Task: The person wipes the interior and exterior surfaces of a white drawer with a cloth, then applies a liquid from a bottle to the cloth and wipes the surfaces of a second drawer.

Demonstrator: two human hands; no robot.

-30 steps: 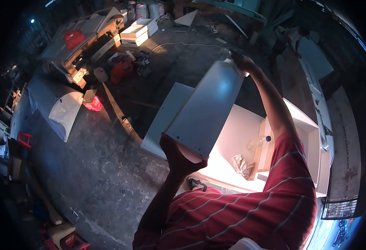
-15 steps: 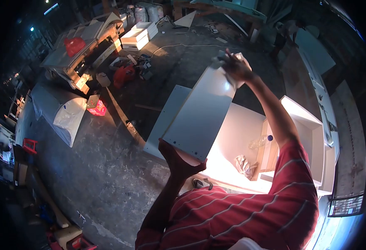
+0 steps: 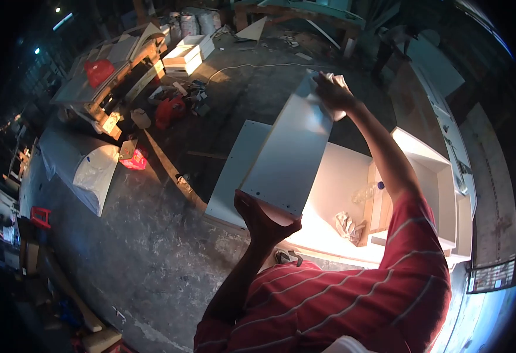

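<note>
A long white panel with small dark holes near its close end is held up before me. My left hand grips that near end, thumb and fingers spread across its width and closed on the edges. At the far end, my right hand presses a pale crumpled cloth against the panel's surface and corner. Below the held panel lies another white board. Beside it, a white cabinet box contains a clear plastic bottle with a blue cap and some crumpled paper.
White open boxes stand to my right. A long wooden plank lies on the concrete floor, near a red carton. A workbench with a red bag stands at the back left; stacked white drawers are beyond.
My right hand, blurred before, now appears sharper at the panel's far end with the cloth. The near end of the panel and my left hand have shifted slightly right and up.
</note>
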